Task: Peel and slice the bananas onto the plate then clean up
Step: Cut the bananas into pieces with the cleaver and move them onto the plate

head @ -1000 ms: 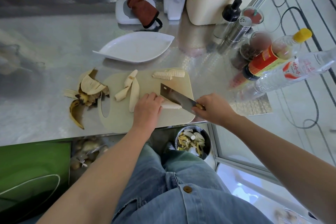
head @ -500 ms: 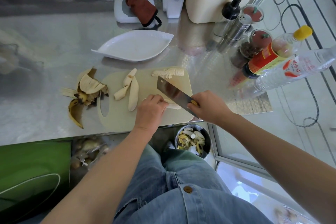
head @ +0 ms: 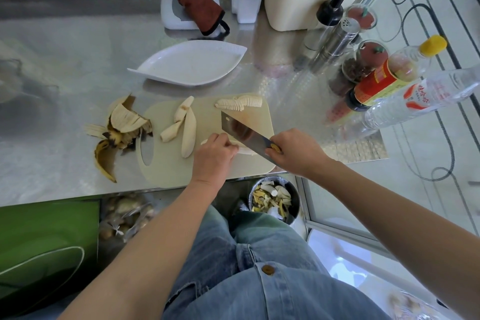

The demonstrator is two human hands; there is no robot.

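Labels first: at the counter's right I see a yellow-capped bottle (head: 384, 78) with a red and yellow label and a clear bottle (head: 426, 96) with a red and white one. Both carry Chinese characters too small for me to read. The left hand (head: 213, 156) has its fingers curled down onto a peeled banana (head: 245, 151) on the cutting board (head: 166, 171), pinning it. The right hand (head: 296, 150) grips the handle of a cleaver (head: 241, 130), whose blade slants across that banana; I cannot tell whether the edge is in it. Cut slices (head: 239, 104) lie in a row at the board's far edge, with other peeled pieces (head: 188, 127) near its middle. Peels (head: 122, 127) sit at the board's left end. The white leaf-shaped plate (head: 192, 65) stands just beyond the board.
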